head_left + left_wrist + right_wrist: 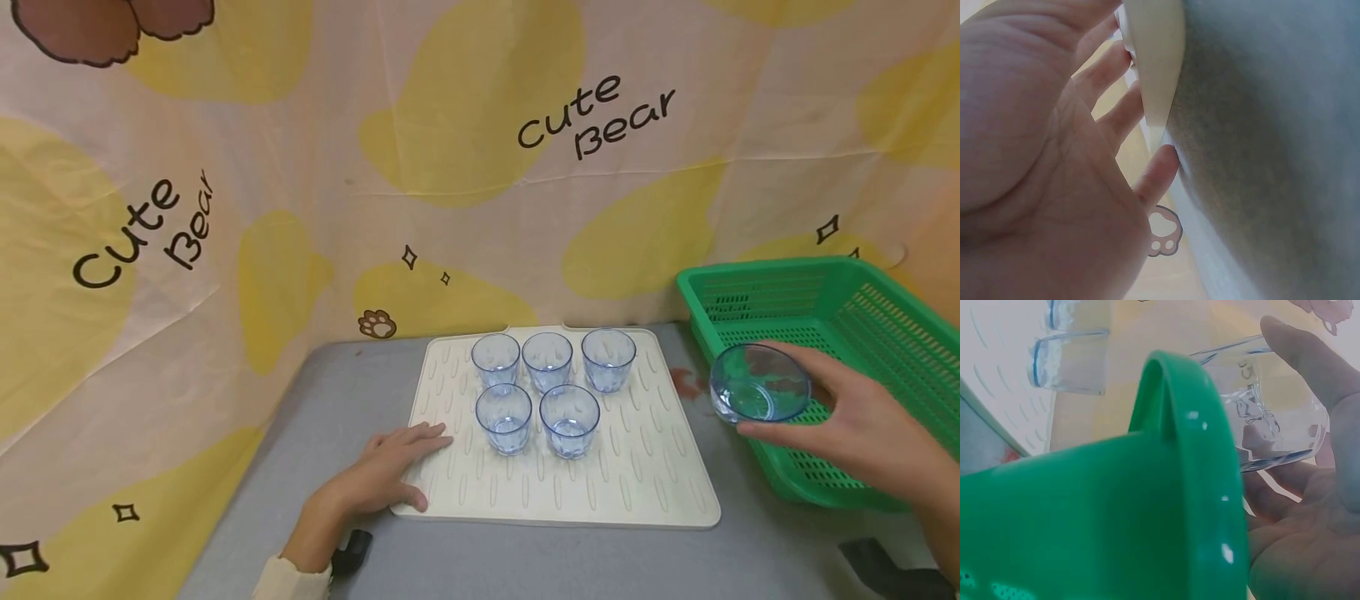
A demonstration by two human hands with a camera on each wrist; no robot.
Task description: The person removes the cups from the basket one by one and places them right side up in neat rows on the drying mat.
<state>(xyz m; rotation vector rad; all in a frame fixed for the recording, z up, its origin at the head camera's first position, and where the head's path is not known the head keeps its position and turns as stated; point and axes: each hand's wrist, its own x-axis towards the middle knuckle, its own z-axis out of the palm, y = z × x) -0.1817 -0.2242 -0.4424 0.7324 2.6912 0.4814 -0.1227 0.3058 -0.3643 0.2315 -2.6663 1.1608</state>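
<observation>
My right hand (862,425) grips a clear bluish drinking glass (759,385) above the near-left rim of the green basket. The right wrist view shows thumb and fingers on opposite sides of this glass (1272,412). On the white drying mat (637,483) several similar glasses stand upright in two rows: three at the back, including the back right glass (609,360), and two in front, including the front left glass (504,419). My left hand (386,471) rests on the mat's left edge with fingers extended; in the left wrist view the fingertips (1161,165) touch the mat's side.
The green plastic basket (765,267) with slotted walls stands right of the mat on the grey table (345,392). A patterned cloth (465,167) rises behind and along the left side. A reddish mark (686,382) shows on the table between mat and basket.
</observation>
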